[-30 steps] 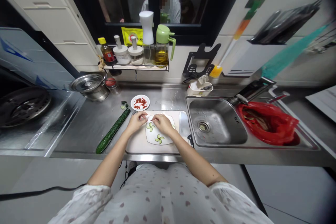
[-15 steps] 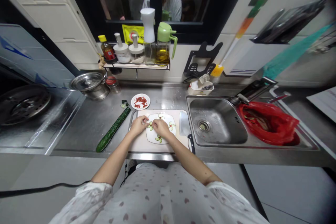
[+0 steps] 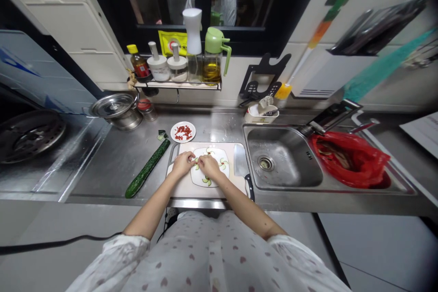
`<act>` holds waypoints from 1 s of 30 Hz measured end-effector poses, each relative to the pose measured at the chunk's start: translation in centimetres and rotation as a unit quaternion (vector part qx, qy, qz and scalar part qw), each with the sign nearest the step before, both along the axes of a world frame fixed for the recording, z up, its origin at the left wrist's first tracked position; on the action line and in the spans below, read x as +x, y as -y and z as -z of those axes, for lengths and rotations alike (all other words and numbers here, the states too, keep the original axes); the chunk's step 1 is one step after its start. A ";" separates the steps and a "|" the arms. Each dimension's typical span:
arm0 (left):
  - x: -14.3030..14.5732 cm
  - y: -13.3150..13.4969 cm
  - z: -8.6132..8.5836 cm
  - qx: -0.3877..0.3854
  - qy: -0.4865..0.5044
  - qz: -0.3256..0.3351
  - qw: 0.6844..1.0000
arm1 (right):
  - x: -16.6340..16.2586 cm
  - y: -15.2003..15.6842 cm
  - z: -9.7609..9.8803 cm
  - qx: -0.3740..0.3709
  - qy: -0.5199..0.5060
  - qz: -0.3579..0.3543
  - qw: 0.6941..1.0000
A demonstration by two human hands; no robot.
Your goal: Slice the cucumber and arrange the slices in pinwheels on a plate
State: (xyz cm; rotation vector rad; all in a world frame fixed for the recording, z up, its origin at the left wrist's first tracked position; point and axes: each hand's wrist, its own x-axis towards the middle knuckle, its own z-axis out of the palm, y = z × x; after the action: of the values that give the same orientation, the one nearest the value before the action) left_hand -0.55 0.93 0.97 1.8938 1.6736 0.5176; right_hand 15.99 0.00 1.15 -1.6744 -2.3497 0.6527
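Note:
A white square plate [image 3: 219, 154] with pinwheel shapes of cucumber slices [image 3: 224, 163] lies on a pale cutting board [image 3: 186, 188]. My left hand [image 3: 183, 164] and my right hand [image 3: 208, 167] meet over the plate's left side, fingertips pinched together at a cucumber piece. A cleaver [image 3: 240, 161] rests on the board's right edge. A whole cucumber [image 3: 148, 169] lies on the steel counter to the left. Behind the board is a small plate of red chili bits [image 3: 183, 132].
A steel sink [image 3: 282, 164] is right of the board, with a red plastic bag [image 3: 349, 157] beyond it. A lidded pot [image 3: 116, 110] and a stove grate [image 3: 29, 133] are at the left. A shelf of condiment bottles [image 3: 178, 68] hangs on the back wall. A person is reflected in the window.
Both hands drew slightly nearer on the plate, from its far edge to its left-middle part. The view shifted a little, and the cleaver came into full sight.

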 end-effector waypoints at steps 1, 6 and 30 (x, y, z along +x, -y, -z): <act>0.0 0.0 0.0 -0.001 -0.002 0.000 1.000 | 0.0 0.0 0.0 0.000 0.004 -0.002 1.000; -0.1 0.0 0.1 -0.008 -0.009 0.007 1.000 | -0.2 0.1 0.0 0.004 0.018 -0.009 1.000; 0.0 -0.1 -0.7 -0.023 -0.014 -0.016 1.000 | -0.1 0.0 -0.6 -0.004 0.005 0.021 1.000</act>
State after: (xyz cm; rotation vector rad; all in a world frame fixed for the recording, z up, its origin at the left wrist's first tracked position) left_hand -0.55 1.08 1.70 1.8524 1.7224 0.4630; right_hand 15.86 0.04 1.77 -1.7308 -2.3147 0.6477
